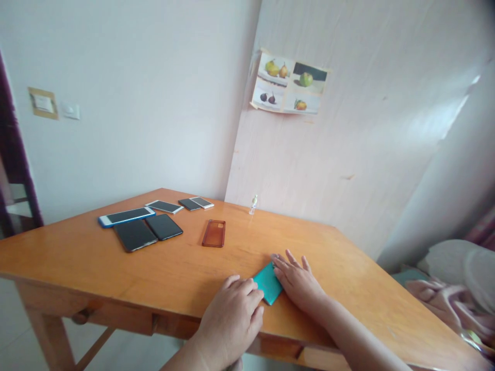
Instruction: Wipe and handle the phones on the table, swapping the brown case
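A teal phone (268, 283) lies flat on the wooden table (178, 273) near its front edge. My left hand (232, 319) rests palm down with its fingertips on the phone's left side. My right hand (297, 281) lies flat with its fingers on the phone's right side. Both hands touch the phone without lifting it. Farther back, an orange-brown transparent phone case (214, 233) lies on the table by itself.
Several phones lie at the table's far left: a blue-edged one (126, 216), two dark ones (149, 231), and smaller ones (181, 205) behind. A tiny bottle (253, 204) stands by the wall. A fruit poster (288, 82) hangs above; bedding (456, 288) lies to the right.
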